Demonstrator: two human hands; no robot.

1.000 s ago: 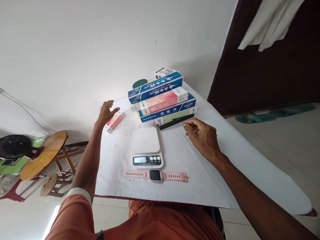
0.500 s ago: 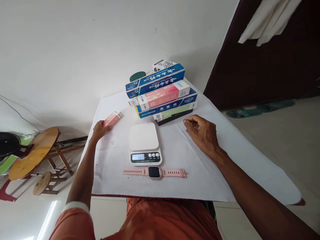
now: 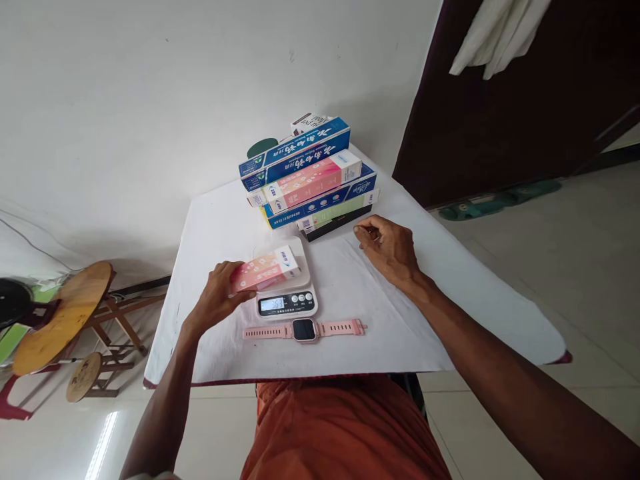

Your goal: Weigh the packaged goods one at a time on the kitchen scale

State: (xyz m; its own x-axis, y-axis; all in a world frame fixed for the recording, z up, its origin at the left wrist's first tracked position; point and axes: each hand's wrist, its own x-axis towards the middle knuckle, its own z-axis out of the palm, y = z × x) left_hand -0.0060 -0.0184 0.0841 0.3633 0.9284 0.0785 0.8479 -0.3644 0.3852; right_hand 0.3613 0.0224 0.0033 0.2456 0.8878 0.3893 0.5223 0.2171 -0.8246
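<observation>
My left hand [image 3: 217, 293] is closed around one end of a pink toothpaste box [image 3: 265, 268]. The box is over the white plate of a digital kitchen scale [image 3: 287, 305]; whether it touches the plate I cannot tell. A reading that looks like 363 shows on the display. My right hand [image 3: 390, 248] is by the table to the right of the stack, fingers curled in, with nothing visible in them. Close to it lies a black box [image 3: 340, 223] at the base of the stack. A pink-strapped smartwatch [image 3: 305, 330] lies flat in front of the scale.
Stacked behind the scale are blue toothpaste boxes [image 3: 295, 155], pink boxes [image 3: 315, 181] and a green box [image 3: 337, 210]. A dark green round lid [image 3: 263, 147] and a white box [image 3: 307, 123] stand farther back. The white-covered table [image 3: 210, 220] is near the wall. Wooden stools [image 3: 85, 377] stand left.
My left hand has carried the pink toothpaste box rightward from the table's left side to over the scale. My right hand keeps its curled pose beside the stack. The view has shifted slightly.
</observation>
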